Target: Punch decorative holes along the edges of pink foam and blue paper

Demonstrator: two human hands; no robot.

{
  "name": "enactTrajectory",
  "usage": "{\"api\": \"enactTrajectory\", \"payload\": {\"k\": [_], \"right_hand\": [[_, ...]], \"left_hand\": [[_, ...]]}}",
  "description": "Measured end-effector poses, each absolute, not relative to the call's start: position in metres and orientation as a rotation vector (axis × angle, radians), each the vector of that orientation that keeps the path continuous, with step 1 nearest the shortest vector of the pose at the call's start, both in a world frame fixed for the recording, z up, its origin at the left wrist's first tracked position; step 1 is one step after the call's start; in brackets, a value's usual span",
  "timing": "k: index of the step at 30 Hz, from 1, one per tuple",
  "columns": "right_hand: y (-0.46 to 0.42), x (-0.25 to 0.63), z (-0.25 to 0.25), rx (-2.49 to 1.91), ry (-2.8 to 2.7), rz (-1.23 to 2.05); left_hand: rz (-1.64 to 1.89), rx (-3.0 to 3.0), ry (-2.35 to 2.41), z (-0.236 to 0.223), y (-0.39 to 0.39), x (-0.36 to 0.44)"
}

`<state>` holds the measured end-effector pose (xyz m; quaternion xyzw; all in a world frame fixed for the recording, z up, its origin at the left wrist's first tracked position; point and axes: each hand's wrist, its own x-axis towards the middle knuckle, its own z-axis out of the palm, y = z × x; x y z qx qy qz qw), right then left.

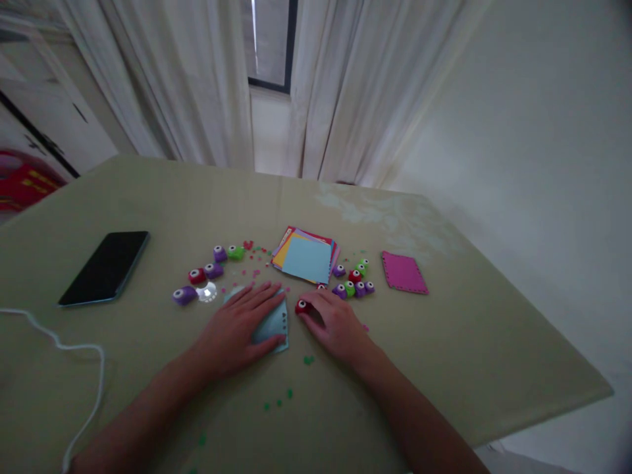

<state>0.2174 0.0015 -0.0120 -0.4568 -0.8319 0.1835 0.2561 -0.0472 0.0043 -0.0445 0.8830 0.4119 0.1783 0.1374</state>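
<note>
My left hand [241,329] lies flat with its fingers stretched over a light blue sheet of paper [277,324], whose right edge carries a row of small punched holes. Just right of that sheet, my right hand [336,322] pinches a small red craft punch [301,306] with an eye-like button between thumb and fingers. The punch stands apart from the paper's edge. Behind the right hand sit several more punches in purple, green and red, among them a green punch [349,288] and a red punch [354,276].
A stack of coloured paper [307,257] lies beyond my hands. To the right is a magenta sheet [405,272] with punched edges. More punches, including a purple one [184,295], stand left. Green confetti [309,360] is scattered about. Far left are a black tablet [106,266] and white cable [74,345].
</note>
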Motion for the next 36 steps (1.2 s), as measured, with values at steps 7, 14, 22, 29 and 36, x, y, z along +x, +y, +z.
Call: {"api": "enactTrajectory", "payload": {"k": [7, 14, 22, 29, 36], "right_hand": [[-0.005, 0.212, -0.019, -1.233, -2.177, 0.606], [-0.003, 0.208, -0.021, -1.213, -2.066, 0.682], [-0.003, 0.205, -0.022, -1.194, -1.997, 0.779], [-0.001, 0.204, -0.020, -1.152, -2.054, 0.765], [0.001, 0.207, -0.022, -1.137, -2.063, 0.756]], "left_hand": [[0.496, 2.578, 1.221, -0.042, 0.001, -0.046], [0.486, 2.576, 1.212, -0.040, 0.001, -0.046], [0.457, 2.606, 1.227, -0.040, 0.001, -0.045], [0.423, 2.607, 1.206, -0.038, 0.002, -0.045], [0.379, 2.607, 1.248, -0.038, 0.002, -0.048]]}}
